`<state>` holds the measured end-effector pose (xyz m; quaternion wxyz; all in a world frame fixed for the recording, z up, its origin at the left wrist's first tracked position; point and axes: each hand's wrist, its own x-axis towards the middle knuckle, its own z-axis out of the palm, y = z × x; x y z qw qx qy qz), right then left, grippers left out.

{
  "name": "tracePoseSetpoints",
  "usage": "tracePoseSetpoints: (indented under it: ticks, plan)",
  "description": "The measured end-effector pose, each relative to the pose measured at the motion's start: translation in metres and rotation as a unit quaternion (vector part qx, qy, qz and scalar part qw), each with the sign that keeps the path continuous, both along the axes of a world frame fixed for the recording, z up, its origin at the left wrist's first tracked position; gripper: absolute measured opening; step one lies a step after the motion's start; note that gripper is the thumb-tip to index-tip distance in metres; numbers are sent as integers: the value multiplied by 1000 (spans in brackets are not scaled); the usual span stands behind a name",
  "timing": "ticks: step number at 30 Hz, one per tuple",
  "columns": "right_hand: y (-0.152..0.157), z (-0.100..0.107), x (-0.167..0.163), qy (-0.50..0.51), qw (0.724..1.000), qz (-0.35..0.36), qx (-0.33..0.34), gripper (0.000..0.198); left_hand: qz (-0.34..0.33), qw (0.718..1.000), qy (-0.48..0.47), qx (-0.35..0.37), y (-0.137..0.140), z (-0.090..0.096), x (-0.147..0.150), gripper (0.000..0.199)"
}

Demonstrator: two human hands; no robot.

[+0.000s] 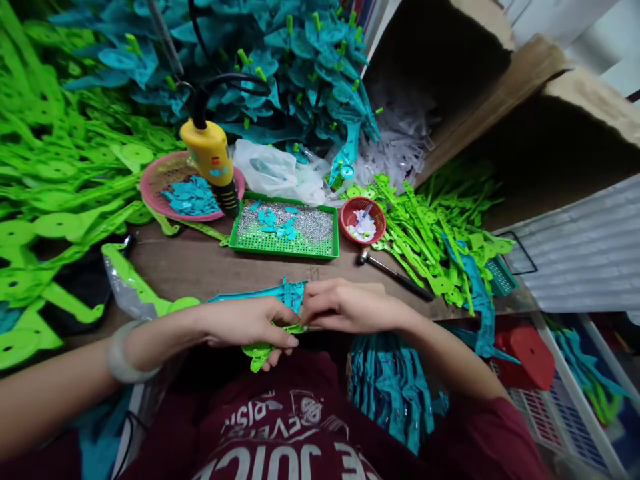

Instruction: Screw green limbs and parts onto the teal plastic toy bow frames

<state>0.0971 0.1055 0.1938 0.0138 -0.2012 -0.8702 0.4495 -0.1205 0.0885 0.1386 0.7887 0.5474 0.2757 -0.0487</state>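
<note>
- Spreading over the left side of the table (165,257), flat lime-green plastic mouldings (65,223) lie heaped, with round discs and long arms.
- Near and left of centre, the left hand (257,323) is curled around a lime-green plastic part (259,355), thumb on top.
- That part is glossy and bright, narrow at its right end and wider, with an uneven edge, at its lower left; the fingers hide its middle. It is held above the table's near edge.
- Just beyond it lies a long teal plastic part (291,291), tapering leftward, with raised ribs and a crosspiece at its right end.
- Farther back, a green perforated tray (285,254) holds silvery metal bits and small teal pieces.
- Right of the held part, the right hand (345,305) has its fingertips drawn together near the narrow end; whether they grip anything I cannot tell.
- Far right of it lies a black-handled hammer (397,272).
</note>
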Motion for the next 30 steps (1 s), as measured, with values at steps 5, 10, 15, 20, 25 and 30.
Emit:
tracePoseSetpoints:
  ticks: [5, 10, 15, 20, 25, 30]
  plan:
    - [4, -9, -2, -22, 999, 22, -11, 13, 4, 1000, 4, -24, 2, -1, 6, 23]
    - [7, -10, -4, -26, 999, 16, -43, 8, 16, 998, 3, -56, -1, -3, 9, 26]
    - [5, -7, -5, -7, 1000, 16, -5, 16, 30, 999, 11, -37, -4, 0, 11, 30]
    - [-7, -6, -6, -69, 995, -11, 66, 11, 40, 997, 41, 46, -10, -4, 13, 40]
    - [-10, -9, -5, -70, 993, -94, 11, 4, 57, 986, 81, 135, -15, -7, 15, 41]
    - [-2, -7, -1, -70, 995, -69, -10, 8, 16, 989, 82, 122, -12, -5, 12, 35]
